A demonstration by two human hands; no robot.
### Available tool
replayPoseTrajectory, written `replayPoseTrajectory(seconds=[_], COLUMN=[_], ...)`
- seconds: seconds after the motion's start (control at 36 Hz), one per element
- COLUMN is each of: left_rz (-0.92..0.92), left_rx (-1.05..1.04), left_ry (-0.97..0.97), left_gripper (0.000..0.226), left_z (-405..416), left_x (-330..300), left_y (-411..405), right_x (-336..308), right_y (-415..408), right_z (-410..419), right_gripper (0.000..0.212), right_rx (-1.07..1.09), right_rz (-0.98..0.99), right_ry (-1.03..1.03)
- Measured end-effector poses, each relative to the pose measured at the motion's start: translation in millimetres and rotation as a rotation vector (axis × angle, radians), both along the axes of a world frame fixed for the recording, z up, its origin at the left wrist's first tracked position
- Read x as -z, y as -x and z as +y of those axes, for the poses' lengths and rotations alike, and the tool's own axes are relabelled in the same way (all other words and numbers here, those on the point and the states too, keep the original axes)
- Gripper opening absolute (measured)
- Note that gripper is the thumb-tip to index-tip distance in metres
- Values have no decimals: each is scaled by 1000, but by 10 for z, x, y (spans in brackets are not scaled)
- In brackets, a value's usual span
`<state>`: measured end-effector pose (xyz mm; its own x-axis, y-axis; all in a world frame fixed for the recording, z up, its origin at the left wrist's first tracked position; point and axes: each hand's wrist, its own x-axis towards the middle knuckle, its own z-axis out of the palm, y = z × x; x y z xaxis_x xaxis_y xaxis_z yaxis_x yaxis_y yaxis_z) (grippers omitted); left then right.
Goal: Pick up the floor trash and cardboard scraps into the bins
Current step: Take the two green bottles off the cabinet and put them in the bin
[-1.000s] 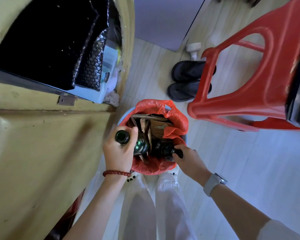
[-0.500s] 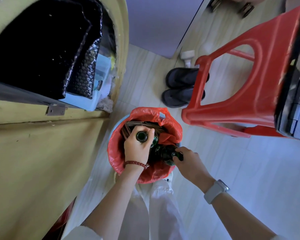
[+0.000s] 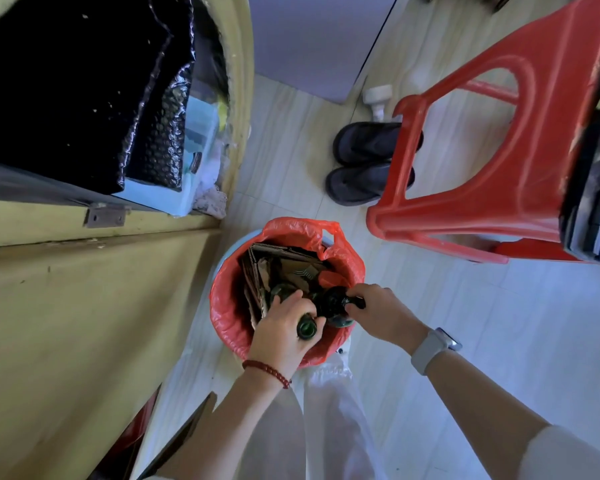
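— Over the red-lined bin (image 3: 229,306), what changes on the head view?

— I see the left hand (image 3: 281,336), clenched round the neck of a green glass bottle (image 3: 306,328). It has pulled back toward the near rim since half a second ago, the bottle's body dipping among the cardboard scraps (image 3: 257,271).

— And the other side?

— My right hand (image 3: 383,315) keeps pinching the neck of a second dark bottle (image 3: 329,303), lying across the bin's mouth.

— Meaning?

— I judge both bottles are nearly binned; neither is let go yet.
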<state>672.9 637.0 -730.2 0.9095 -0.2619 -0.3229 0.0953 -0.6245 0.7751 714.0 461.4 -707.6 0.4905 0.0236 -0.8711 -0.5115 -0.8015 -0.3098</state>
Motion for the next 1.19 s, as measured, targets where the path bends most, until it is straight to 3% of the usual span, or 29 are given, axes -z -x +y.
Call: replayPoseTrajectory(seconds=[0.11, 0.31, 0.44, 0.58, 0.75, 0.92, 1.06, 1.19], left_rz=[-10, 50, 342, 327, 426, 401, 340, 28], left_rx=[89, 175, 42, -76, -304, -350, -186, -70], left_ry=[4, -29, -76, -214, -334, -370, -574, -867], left_gripper=[13, 12, 13, 25, 39, 43, 53, 64], left_z=[83, 118, 172, 212, 243, 352, 389, 360], left_x=[14, 87, 303, 393, 555, 704, 715, 664], left_y=[41, 394, 457, 339, 8, -231, -309, -303], right_x=[26, 71, 61, 115, 179, 416, 627, 704], right_y=[28, 105, 124, 28, -152, -391, -556, -521], right_z=[-44, 75, 52, 64, 370, 754, 827, 830], right_gripper=[35, 35, 32, 32, 36, 40, 44, 42], right_rx=[-64, 48, -20, -195, -199, -216, -192, -156], right_rz=[15, -23, -17, -27, -165, -253, -243, -321], right_ry=[4, 11, -2, 1, 6, 48, 121, 159])
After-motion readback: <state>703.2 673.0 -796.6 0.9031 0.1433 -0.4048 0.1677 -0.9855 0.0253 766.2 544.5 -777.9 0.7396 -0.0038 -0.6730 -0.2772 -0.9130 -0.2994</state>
